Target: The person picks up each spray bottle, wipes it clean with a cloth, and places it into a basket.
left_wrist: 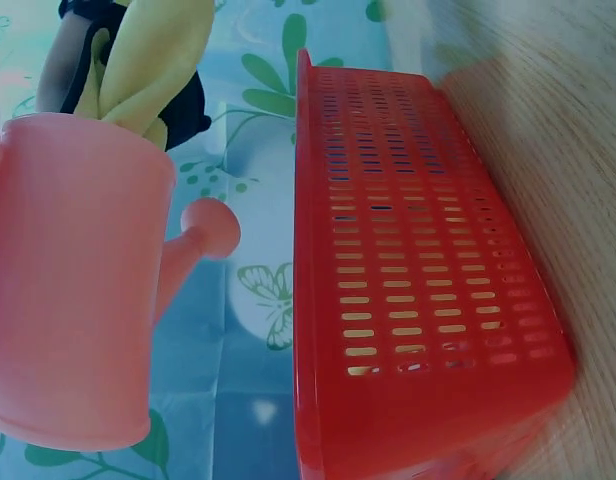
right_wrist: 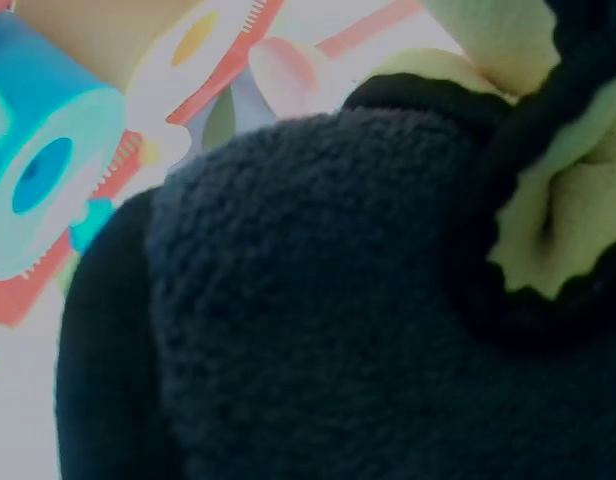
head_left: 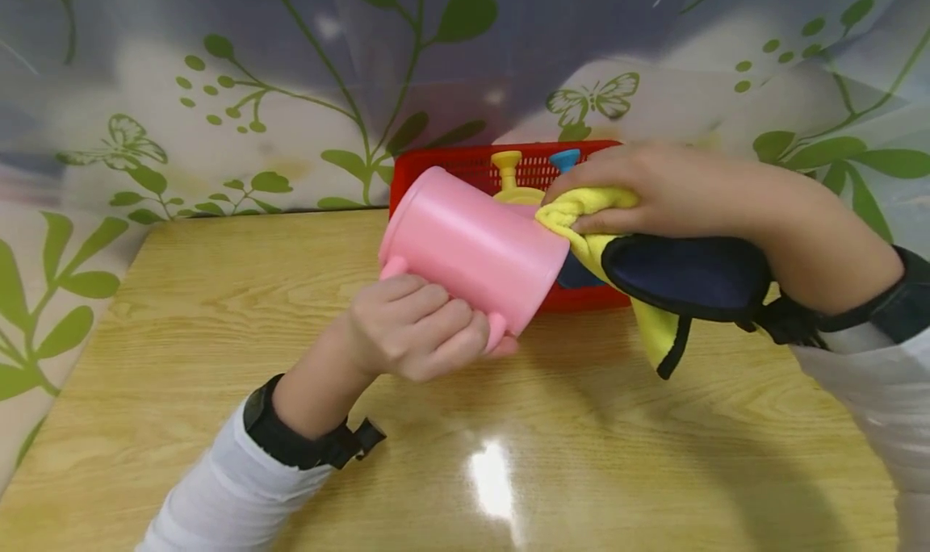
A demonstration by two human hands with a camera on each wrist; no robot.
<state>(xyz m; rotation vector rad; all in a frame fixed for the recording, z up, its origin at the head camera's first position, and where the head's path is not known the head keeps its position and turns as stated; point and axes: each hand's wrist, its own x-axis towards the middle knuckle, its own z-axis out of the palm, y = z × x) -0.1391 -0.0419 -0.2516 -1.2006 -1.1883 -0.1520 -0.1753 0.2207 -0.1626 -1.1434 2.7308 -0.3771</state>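
Observation:
A pink toy watering can [head_left: 472, 249] is tipped on its side above the table, its spout [left_wrist: 210, 228] visible in the left wrist view. My left hand [head_left: 421, 326] grips the can by its handle [head_left: 497, 331]. In my right hand [head_left: 654, 189] is a yellow cloth [head_left: 592, 205] with a navy back and black edging, pinched between thumb and fingers at the can's end. The cloth's dark side [right_wrist: 318, 300] fills most of the right wrist view and hides the fingers there.
Behind the can, a red slotted basket [left_wrist: 418, 420] stands against the patterned wall covering [head_left: 291, 132]. Inside are a yellow watering can [head_left: 507, 165] and a blue watering can [right_wrist: 48, 150]. Light glares off the wood-grain table [head_left: 218, 326].

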